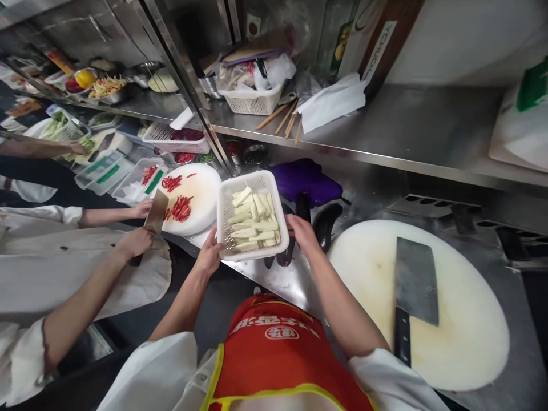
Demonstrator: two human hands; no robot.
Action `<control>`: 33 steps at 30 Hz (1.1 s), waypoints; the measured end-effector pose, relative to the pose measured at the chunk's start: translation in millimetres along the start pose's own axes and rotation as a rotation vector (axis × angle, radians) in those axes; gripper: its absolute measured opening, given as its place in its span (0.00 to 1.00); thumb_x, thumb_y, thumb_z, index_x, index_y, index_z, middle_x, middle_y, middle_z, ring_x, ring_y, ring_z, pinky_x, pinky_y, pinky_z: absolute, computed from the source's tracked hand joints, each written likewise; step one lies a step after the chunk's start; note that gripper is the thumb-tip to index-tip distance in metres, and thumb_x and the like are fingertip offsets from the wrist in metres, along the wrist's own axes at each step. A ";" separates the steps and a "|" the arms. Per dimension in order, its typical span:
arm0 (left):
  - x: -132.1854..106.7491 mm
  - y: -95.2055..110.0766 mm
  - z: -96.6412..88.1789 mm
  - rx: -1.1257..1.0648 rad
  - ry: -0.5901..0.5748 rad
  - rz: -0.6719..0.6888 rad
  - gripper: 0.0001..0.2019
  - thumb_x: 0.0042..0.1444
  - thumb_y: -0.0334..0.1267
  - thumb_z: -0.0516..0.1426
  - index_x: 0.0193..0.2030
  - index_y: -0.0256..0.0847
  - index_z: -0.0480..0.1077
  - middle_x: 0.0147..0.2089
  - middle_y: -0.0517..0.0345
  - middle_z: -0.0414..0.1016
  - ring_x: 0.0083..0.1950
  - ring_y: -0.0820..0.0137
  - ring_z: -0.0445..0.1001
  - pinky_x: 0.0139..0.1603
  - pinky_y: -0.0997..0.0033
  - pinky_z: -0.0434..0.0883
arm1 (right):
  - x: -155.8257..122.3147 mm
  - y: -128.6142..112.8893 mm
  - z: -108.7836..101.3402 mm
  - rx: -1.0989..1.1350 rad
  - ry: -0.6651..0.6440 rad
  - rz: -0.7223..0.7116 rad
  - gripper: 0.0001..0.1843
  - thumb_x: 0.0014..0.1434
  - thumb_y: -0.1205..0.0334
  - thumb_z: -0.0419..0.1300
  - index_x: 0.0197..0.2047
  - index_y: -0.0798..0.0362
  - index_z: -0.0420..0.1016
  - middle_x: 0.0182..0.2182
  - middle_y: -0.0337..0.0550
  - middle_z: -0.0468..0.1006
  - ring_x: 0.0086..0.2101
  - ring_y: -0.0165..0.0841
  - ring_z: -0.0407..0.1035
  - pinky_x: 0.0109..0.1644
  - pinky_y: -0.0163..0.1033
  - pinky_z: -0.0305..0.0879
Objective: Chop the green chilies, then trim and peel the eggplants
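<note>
A white plastic basket of pale peeled eggplant strips is between my two hands, in front of my red apron. My left hand grips its lower left corner, thumb over the rim. At its right side, my right hand has its fingers against the wall; part of its hold is hidden. Dark whole eggplants lie on the steel counter just beyond and beneath my right hand. A purple plastic bag is behind them.
At right, a cleaver rests on a round cutting board. To my left, a co-worker's hands hold another cleaver by a board with red pepper strips. Above the counter runs a steel shelf bearing a filled basket.
</note>
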State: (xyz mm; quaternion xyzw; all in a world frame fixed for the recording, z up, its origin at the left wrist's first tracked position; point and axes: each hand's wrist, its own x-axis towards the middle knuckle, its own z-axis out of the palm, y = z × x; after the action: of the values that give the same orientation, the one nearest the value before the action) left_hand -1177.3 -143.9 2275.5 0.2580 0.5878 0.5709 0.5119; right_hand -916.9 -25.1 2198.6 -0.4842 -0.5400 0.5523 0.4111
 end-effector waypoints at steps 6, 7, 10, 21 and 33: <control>-20.5 -61.3 27.5 0.037 -0.011 -0.150 0.48 0.39 0.28 0.67 0.69 0.51 0.60 0.48 0.56 0.80 0.33 0.66 0.79 0.25 0.72 0.76 | -40.5 17.4 -29.2 -0.547 0.053 0.130 0.14 0.60 0.63 0.59 0.48 0.56 0.76 0.44 0.49 0.79 0.43 0.39 0.73 0.48 0.39 0.66; -24.8 -69.6 32.4 0.034 -0.013 -0.158 0.48 0.39 0.29 0.68 0.69 0.51 0.60 0.49 0.56 0.80 0.34 0.66 0.80 0.27 0.71 0.78 | -44.2 21.6 -34.0 -0.632 0.061 0.118 0.14 0.62 0.63 0.58 0.50 0.56 0.75 0.46 0.50 0.78 0.45 0.40 0.72 0.49 0.39 0.65; -36.7 -88.5 46.3 0.018 0.027 -0.164 0.47 0.39 0.30 0.69 0.68 0.54 0.59 0.50 0.58 0.79 0.37 0.64 0.80 0.30 0.68 0.80 | -51.6 29.5 -46.6 -0.812 0.062 0.009 0.15 0.65 0.63 0.55 0.52 0.54 0.75 0.53 0.51 0.72 0.49 0.40 0.69 0.52 0.39 0.64; -46.2 -97.9 67.7 -0.143 0.130 -0.273 0.40 0.51 0.41 0.67 0.70 0.53 0.59 0.58 0.52 0.76 0.38 0.67 0.80 0.33 0.66 0.80 | -40.0 -29.1 -71.0 -1.089 -0.057 -0.075 0.12 0.66 0.64 0.53 0.48 0.56 0.74 0.46 0.53 0.74 0.45 0.42 0.71 0.47 0.41 0.64; -40.3 -109.8 65.0 -0.138 0.166 -0.284 0.29 0.56 0.51 0.63 0.63 0.48 0.69 0.62 0.51 0.74 0.44 0.65 0.79 0.29 0.73 0.76 | -29.7 -27.2 -86.2 -1.041 -0.156 0.146 0.11 0.60 0.58 0.56 0.40 0.55 0.75 0.40 0.52 0.81 0.44 0.45 0.75 0.38 0.39 0.59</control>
State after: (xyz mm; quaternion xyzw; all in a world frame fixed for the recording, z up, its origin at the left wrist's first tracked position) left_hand -1074.4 -176.9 2196.6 0.0886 0.6178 0.5513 0.5537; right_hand -828.7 -34.9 2232.8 -0.6180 -0.7365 0.2728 0.0352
